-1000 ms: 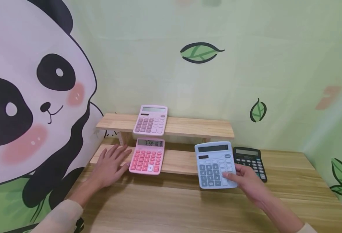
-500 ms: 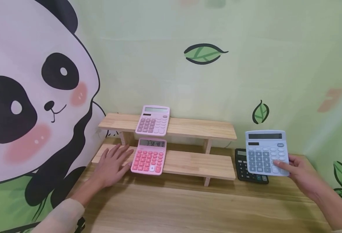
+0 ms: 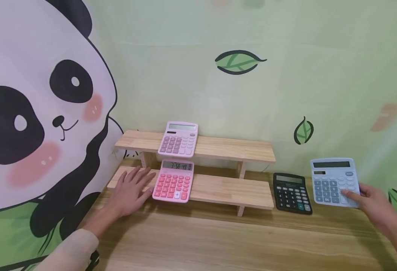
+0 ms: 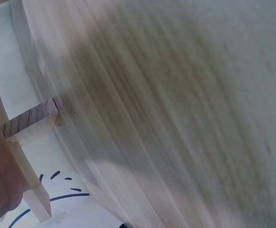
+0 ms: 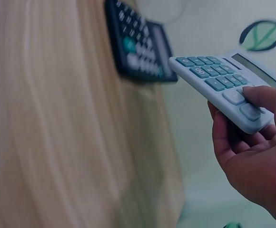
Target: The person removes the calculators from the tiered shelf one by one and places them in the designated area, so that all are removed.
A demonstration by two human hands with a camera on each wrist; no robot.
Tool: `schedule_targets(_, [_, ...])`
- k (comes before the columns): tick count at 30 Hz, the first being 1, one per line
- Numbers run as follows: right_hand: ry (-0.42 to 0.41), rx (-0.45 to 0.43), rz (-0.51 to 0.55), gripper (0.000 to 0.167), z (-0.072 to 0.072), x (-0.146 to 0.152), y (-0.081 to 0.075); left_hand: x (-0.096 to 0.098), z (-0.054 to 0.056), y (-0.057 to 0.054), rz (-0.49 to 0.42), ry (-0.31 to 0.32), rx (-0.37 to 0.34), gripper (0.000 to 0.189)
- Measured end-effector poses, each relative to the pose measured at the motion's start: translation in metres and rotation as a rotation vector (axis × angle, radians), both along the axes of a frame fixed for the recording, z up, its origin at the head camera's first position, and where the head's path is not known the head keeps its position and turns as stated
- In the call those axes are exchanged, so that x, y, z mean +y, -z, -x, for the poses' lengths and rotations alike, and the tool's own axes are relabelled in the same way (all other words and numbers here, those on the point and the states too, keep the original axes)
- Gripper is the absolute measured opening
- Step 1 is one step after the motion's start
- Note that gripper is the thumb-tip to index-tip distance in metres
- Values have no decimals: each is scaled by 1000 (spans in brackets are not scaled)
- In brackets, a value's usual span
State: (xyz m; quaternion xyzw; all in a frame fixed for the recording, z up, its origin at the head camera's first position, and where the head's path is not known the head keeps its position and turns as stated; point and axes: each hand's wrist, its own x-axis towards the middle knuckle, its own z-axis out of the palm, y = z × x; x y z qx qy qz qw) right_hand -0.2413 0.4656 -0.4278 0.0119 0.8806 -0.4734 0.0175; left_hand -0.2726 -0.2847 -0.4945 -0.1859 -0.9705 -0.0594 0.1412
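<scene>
My right hand (image 3: 376, 203) grips a light blue calculator (image 3: 334, 182), thumb on its keys and fingers curled beneath, as the right wrist view shows. The blue calculator is held above the table at the right, beside a black calculator (image 3: 291, 192). At the left, my left hand (image 3: 129, 192) rests with fingers spread on the lower shelf (image 3: 232, 188), its thumb near the edge of a pink calculator (image 3: 173, 180). That calculator leans on the lower shelf with digits on its display. A pale pink calculator (image 3: 178, 139) stands on the upper shelf (image 3: 232, 147).
The two-step wooden rack stands on a wood-grain table (image 3: 218, 241) against a green printed cloth (image 3: 171, 75) with a panda and leaves. In the left wrist view a wooden support (image 4: 31, 118) is seen beside the table surface.
My right hand has carried the blue calculator to the right, from before the rack past the black calculator, which is now uncovered. The left hand has stayed in place.
</scene>
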Motion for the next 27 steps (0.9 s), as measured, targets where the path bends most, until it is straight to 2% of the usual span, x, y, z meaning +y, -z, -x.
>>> schedule_targets(4, [24,-46,-29,76,2,16,14,2,-1,0,-10,15,14,66])
schedule_targets(11, [9,-141,-178,81,9,30,23,3,0,0,-32,23,39,65])
schedule_targets(21, [-29,-281,-191,88,16,34,29,-2,-1,-2,-11,-4,10,65])
schedule_targets(24, [-32,-302,-137,86,19,33,31,-2,-1,-3,-13,-4,10,66])
schedule_targets(27, [-20,-304,-142,86,21,32,34,-1,-1,-3,-19,0,16,65])
